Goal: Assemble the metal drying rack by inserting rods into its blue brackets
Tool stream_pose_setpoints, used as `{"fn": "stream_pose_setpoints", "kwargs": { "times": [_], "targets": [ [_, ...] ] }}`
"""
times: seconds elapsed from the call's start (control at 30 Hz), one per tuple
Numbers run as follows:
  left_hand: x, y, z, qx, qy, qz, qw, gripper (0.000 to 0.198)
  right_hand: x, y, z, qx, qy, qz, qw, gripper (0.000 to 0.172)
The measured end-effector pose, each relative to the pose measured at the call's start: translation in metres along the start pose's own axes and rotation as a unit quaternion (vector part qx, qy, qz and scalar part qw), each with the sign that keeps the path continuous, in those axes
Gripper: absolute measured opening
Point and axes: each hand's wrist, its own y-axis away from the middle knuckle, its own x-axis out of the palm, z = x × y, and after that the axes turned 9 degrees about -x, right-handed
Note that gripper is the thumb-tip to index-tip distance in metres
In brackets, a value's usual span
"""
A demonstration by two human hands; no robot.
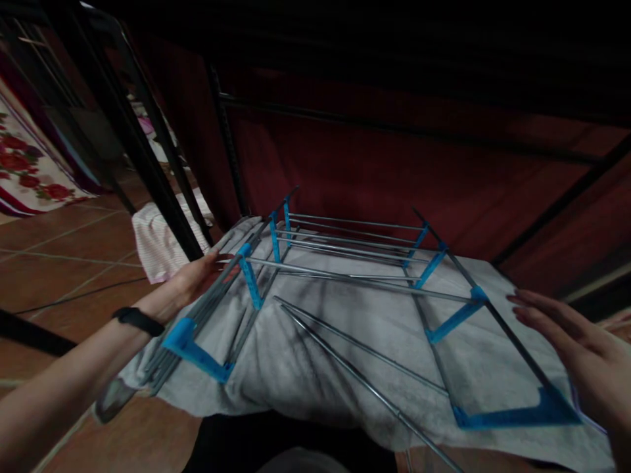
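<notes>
Flanking rod frame (pixel 351 278) w/ blue brackets (pixel 250 279), on grey cloth (pixel 296 374); resting L hand (pixel 202 274) by side rods (pixel 211 295), grip unclear; holding R hand (pixel 576 338) unclenched alongside; prob. handling light, stiff, slick; best gripping at brackets.

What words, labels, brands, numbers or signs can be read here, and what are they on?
None can be read. No lettering shows on the blue plastic-looking brackets, slender grey metal rods, soft light-grey cloth or plain black wristband. The red-and-white rose-patterned fabric shows no legible text.
</notes>
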Motion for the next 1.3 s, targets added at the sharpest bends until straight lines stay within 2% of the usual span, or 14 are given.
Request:
{"fn": "stream_pose_setpoints", "kwargs": {
  "times": [0.03, 0.1, 0.17, 0.2, 0.3, 0.33, 0.4, 0.47, 0.63, 0.8, 0.93, 1.1, 1.3],
  "targets": [
    [-0.009, 0.003, 0.011, -0.023, 0.021, -0.013, 0.999, 0.037, 0.009, 0.019, 0.002, 0.001, -0.004, 0.009, 1.000, 0.040],
    [-0.024, 0.008, 0.037, -0.061, 0.056, -0.037, 0.996, 0.026, 0.048, 0.058, -0.004, 0.004, -0.040, 0.066, 0.997, 0.040],
    [-0.035, 0.013, 0.066, -0.049, 0.059, -0.063, 0.995, 0.018, 0.109, 0.093, -0.019, -0.042, -0.053, 0.168, 0.984, 0.040],
    [-0.040, 0.015, 0.081, -0.039, 0.062, -0.072, 0.995, 0.016, 0.143, 0.108, -0.028, -0.080, -0.041, 0.190, 0.978, 0.039],
    [-0.048, 0.023, 0.118, -0.025, 0.091, -0.096, 0.991, 0.018, 0.229, 0.143, -0.056, -0.179, 0.047, 0.197, 0.963, 0.037],
    [-0.049, 0.027, 0.127, -0.016, 0.097, -0.102, 0.990, 0.020, 0.248, 0.151, -0.063, -0.199, 0.083, 0.205, 0.955, 0.037],
    [-0.047, 0.037, 0.141, 0.005, 0.097, -0.114, 0.989, 0.027, 0.272, 0.160, -0.073, -0.226, 0.148, 0.217, 0.938, 0.037],
    [-0.042, 0.047, 0.149, 0.019, 0.087, -0.118, 0.989, 0.033, 0.280, 0.162, -0.077, -0.245, 0.190, 0.230, 0.923, 0.037],
    [-0.031, 0.056, 0.157, -0.002, 0.087, -0.129, 0.988, 0.040, 0.283, 0.147, -0.076, -0.278, 0.222, 0.238, 0.904, 0.047],
    [-0.022, 0.047, 0.162, -0.014, 0.102, -0.123, 0.987, 0.042, 0.289, 0.135, -0.070, -0.279, 0.191, 0.236, 0.911, 0.049],
    [-0.017, 0.032, 0.165, -0.009, 0.095, -0.128, 0.987, 0.035, 0.299, 0.134, -0.055, -0.278, 0.166, 0.249, 0.913, 0.054],
    [-0.017, 0.020, 0.154, -0.012, 0.060, -0.108, 0.992, 0.032, 0.303, 0.131, -0.044, -0.276, 0.160, 0.229, 0.920, 0.049],
    [-0.012, 0.017, 0.133, 0.000, 0.043, -0.114, 0.993, 0.037, 0.282, 0.122, -0.054, -0.282, 0.133, 0.189, 0.931, 0.038]
  ]
}}
